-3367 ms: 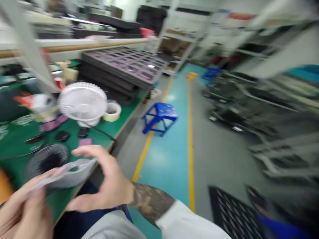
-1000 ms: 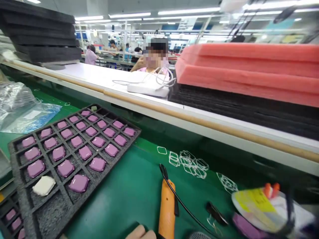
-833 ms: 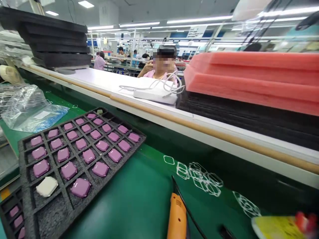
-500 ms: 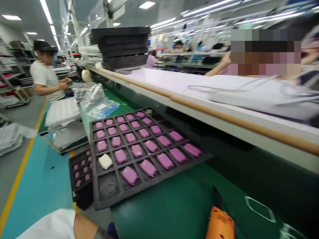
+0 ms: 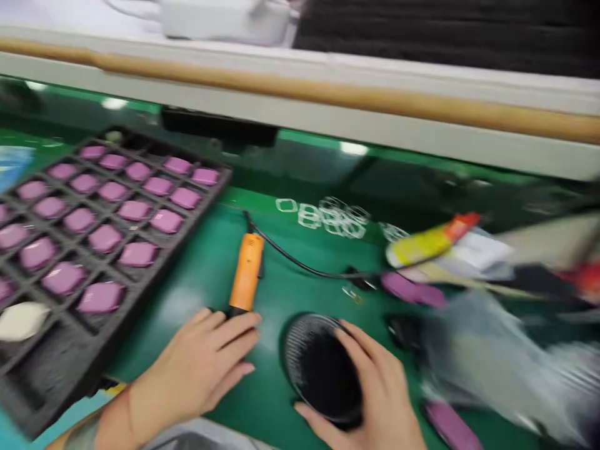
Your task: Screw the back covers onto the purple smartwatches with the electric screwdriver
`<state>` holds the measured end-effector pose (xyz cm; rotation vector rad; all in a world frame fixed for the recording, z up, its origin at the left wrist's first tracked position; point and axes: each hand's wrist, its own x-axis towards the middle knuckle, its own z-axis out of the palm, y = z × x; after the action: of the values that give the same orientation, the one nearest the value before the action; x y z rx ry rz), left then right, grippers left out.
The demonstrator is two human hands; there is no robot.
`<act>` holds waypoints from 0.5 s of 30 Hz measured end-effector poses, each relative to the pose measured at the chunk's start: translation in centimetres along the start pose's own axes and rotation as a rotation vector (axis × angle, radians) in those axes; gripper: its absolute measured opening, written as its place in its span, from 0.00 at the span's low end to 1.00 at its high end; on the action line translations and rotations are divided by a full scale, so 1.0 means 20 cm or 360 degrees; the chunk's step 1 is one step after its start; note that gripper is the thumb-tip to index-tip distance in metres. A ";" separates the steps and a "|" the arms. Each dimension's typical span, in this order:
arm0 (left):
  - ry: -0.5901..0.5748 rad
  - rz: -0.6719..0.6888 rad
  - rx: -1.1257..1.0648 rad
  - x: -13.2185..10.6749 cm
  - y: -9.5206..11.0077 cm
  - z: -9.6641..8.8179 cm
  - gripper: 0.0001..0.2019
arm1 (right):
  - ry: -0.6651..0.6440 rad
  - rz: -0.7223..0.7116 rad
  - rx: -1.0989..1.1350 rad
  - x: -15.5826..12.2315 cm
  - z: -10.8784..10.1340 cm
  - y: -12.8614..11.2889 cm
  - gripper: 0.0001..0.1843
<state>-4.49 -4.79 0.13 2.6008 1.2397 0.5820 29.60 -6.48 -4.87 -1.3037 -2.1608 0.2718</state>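
Note:
My right hand [image 5: 379, 387] is wrapped around the edge of a round black object [image 5: 323, 369], with a finely ribbed or mesh-like face turned up. It is blurred, so its kind is unclear. On the left, my left hand [image 5: 206, 356] lies over the green bench with fingers stretched out and thumb apart. Its fingertips are by the black lower end of an orange corded hand tool [image 5: 247, 269]; I cannot tell whether they touch it. A black tray [image 5: 182, 244] holds pink rounded pieces [image 5: 105, 237] in its compartments, plus a white piece [image 5: 22, 320].
White ring-shaped frames [image 5: 337, 217] lie at the back of the green bench [image 5: 187, 306]. On the right are a yellow tube with a red cap [image 5: 422, 244], loose pink pieces [image 5: 412, 289] and a clear plastic bag [image 5: 482, 350]. A raised shelf edge [image 5: 300, 87] crosses behind.
My view has swung right and down from the aisle to the bench. Both my hands are now in view, the right one holding the round black object.

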 end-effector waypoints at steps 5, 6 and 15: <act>0.0038 0.0152 -0.0074 -0.03 -0.04 0.06 0.17 | -0.0038 0.0263 -0.0083 0.02 -0.06 -0.07 0.53; 0.0050 0.0160 -0.0061 -0.03 -0.04 0.06 0.17 | -0.0043 0.0273 -0.0071 0.02 -0.06 -0.07 0.55; 0.0127 0.0177 0.0022 -0.05 -0.05 0.07 0.17 | -0.0058 0.0375 0.0072 -0.01 -0.08 -0.07 0.68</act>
<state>-5.14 -5.00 -1.76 2.6960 1.1311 0.7065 29.54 -7.55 -3.10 -1.5389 -2.0182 0.4390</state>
